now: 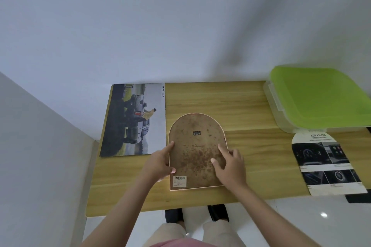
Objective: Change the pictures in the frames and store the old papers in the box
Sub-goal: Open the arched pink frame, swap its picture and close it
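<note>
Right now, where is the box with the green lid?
In the head view, the box with the green lid sits at the table's far right corner, just behind the arch-shaped printed paper.

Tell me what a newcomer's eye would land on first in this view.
First the arched frame, lying face down mid-table with its stained brown backing up and both hands on it: the left hand at its left edge, the right hand on its right side. Next the bright green lid of the clear box at the far right. A car poster lies flat at the left, and an arch-cut printed sheet at the right.
</note>
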The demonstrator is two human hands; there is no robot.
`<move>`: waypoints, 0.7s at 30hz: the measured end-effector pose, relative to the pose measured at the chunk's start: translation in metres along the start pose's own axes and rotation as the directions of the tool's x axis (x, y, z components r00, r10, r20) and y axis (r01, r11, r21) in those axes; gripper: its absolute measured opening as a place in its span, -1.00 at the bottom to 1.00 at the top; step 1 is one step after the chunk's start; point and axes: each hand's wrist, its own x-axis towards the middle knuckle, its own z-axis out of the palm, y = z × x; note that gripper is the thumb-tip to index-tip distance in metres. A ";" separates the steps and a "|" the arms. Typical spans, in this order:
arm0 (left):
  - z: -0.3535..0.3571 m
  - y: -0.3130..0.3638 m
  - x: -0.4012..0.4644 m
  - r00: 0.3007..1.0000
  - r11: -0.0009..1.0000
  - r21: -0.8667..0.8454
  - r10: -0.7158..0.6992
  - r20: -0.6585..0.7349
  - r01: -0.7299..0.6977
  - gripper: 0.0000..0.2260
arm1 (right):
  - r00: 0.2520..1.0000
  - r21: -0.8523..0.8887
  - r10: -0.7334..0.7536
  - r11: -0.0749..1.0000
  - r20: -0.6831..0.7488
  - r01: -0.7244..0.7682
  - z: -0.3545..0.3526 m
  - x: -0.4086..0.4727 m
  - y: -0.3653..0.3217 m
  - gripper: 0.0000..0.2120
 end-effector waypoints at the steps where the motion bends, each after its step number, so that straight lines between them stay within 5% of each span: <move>1: 0.004 -0.002 -0.002 1.000 1.000 0.006 0.000 -0.014 0.001 -0.16 | 0.999 0.041 0.030 0.999 -0.020 -0.029 0.005 -0.010 -0.001 -0.45; 8: 0.021 -0.007 -0.021 0.998 0.976 -0.217 -0.040 -0.043 0.030 -0.31 | 0.967 0.364 0.255 0.899 0.021 -0.245 -0.016 -0.011 -0.016 -0.55; 15: -0.003 0.017 -0.038 0.991 0.849 -0.513 0.101 -0.084 -0.130 -0.44 | 0.977 0.397 0.187 0.908 -0.100 -0.133 -0.048 -0.006 -0.028 -0.50; 21: -0.036 0.051 -0.054 0.951 0.798 -0.517 0.254 -0.177 -0.310 -0.41 | 0.974 0.410 0.057 0.911 -0.219 0.039 -0.072 0.003 -0.047 -0.48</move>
